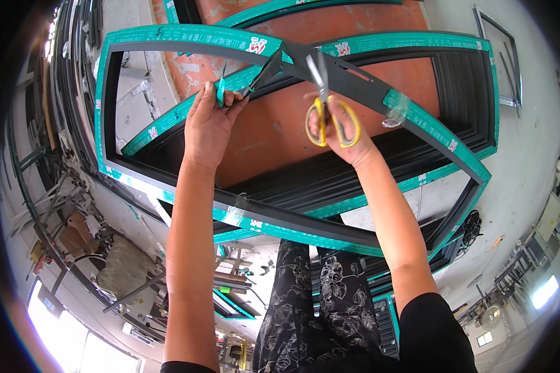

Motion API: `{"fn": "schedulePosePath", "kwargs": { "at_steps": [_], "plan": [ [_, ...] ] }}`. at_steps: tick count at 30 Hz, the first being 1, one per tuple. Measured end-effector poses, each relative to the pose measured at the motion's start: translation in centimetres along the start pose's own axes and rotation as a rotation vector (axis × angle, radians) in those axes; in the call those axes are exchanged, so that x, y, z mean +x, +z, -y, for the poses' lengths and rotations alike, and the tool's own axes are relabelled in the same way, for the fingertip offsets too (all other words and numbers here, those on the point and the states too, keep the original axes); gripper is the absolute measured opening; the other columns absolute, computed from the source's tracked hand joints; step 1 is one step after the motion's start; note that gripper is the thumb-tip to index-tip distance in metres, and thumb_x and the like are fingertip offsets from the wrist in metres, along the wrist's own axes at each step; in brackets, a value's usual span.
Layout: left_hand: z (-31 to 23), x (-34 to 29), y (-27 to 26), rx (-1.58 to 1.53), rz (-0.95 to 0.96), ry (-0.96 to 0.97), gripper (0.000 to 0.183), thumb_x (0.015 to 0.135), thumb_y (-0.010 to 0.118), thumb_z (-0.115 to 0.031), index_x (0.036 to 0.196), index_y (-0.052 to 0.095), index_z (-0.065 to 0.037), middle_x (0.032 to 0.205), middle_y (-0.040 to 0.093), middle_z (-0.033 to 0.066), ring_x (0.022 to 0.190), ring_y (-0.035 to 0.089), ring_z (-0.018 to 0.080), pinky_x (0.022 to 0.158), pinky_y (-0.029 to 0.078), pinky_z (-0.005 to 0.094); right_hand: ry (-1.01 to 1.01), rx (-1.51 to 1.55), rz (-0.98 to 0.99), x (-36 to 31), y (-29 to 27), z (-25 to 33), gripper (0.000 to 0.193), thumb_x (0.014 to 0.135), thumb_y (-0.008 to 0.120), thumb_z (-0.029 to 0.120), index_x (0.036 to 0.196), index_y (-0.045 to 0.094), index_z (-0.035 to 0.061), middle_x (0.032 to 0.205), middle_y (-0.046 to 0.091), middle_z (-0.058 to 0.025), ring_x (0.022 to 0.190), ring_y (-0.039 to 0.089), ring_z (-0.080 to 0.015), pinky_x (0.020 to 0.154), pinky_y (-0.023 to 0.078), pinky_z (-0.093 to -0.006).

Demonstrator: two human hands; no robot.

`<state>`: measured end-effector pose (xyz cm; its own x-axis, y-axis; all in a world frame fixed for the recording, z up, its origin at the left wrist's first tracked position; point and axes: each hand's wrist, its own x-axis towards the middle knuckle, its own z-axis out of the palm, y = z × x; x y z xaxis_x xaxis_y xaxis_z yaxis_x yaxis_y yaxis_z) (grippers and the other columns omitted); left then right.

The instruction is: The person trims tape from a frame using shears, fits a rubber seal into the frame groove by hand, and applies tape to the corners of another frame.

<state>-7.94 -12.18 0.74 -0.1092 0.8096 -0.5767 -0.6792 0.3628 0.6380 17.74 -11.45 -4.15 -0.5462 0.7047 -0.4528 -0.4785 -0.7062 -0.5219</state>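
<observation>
My left hand [206, 133] is closed on a loose strip of film [267, 73], dark on one face, with a green end curling up between the fingers. The strip runs to the upper edge of a dark grey window frame [330, 73], where a stretch of bare profile with a slot shows. In my right hand [356, 151] are scissors with yellow handles [353, 119]; their blades point away from me, over the bare profile, slightly blurred. Green printed film covers much of the frame, and clear tape [397, 110] wraps its right part.
Beneath lies another green-filmed frame [493, 93] on a reddish-brown board [261, 152]. Long dark profiles [81, 68] and scrap pieces line the left side. A narrow metal frame [501, 59] lies at the far right, and a coiled black cable [471, 227] sits to the right.
</observation>
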Motion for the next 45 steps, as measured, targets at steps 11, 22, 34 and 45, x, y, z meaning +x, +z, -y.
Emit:
{"fn": "schedulePosePath", "kwargs": {
  "at_steps": [11, 22, 34, 45],
  "plan": [
    [-1.5, -2.4, 4.3, 0.042, -0.033, 0.054, 0.031, 0.104, 0.047, -0.027, 0.079, 0.047, -0.009, 0.073, 0.044, 0.0014, 0.079, 0.048, 0.0162, 0.08, 0.044, 0.0328, -0.215, 0.223, -0.22, 8.5, 0.6, 0.2, 0.04, 0.09, 0.071, 0.037, 0.105, 0.062, 0.0013, 0.066, 0.056, -0.002, 0.053, 0.053, -0.0103, 0.05, 0.04, -0.0237],
    [8.8, -21.4, -9.5, 0.602, -0.424, -0.421, 0.025, 0.1, 0.056, -0.03, 0.088, 0.056, -0.008, 0.063, 0.044, -0.0024, 0.053, 0.043, 0.0072, 0.05, 0.033, 0.0235, -0.089, 0.078, -0.002, 13.9, 2.4, 3.0, 0.033, 0.089, 0.072, 0.025, 0.111, 0.058, 0.0051, 0.102, 0.067, -0.0122, 0.094, 0.067, -0.0243, 0.089, 0.054, -0.0412],
    [20.2, -48.3, -27.7, 1.076, -0.656, -0.552, 0.025, 0.087, 0.063, -0.023, 0.095, 0.074, -0.001, 0.079, 0.069, 0.0146, 0.07, 0.066, 0.0225, 0.068, 0.052, 0.0367, -0.063, -0.362, -0.442, -8.1, -1.6, 1.0, 0.053, 0.093, 0.066, 0.014, 0.14, 0.043, 0.0011, 0.117, 0.06, -0.0111, 0.113, 0.06, -0.0205, 0.097, 0.049, -0.0348],
    [23.4, -54.6, -22.9, 1.409, -0.701, -0.644, 0.021, 0.087, 0.061, -0.019, 0.089, 0.065, 0.002, 0.1, 0.063, 0.0227, 0.09, 0.062, 0.0409, 0.081, 0.05, 0.0504, 0.164, -1.454, 0.15, -17.5, 15.2, -19.4, 0.043, 0.076, 0.073, 0.021, 0.115, 0.062, 0.0052, 0.089, 0.067, -0.0154, 0.082, 0.066, -0.0338, 0.069, 0.053, -0.0424]
  ]
}}
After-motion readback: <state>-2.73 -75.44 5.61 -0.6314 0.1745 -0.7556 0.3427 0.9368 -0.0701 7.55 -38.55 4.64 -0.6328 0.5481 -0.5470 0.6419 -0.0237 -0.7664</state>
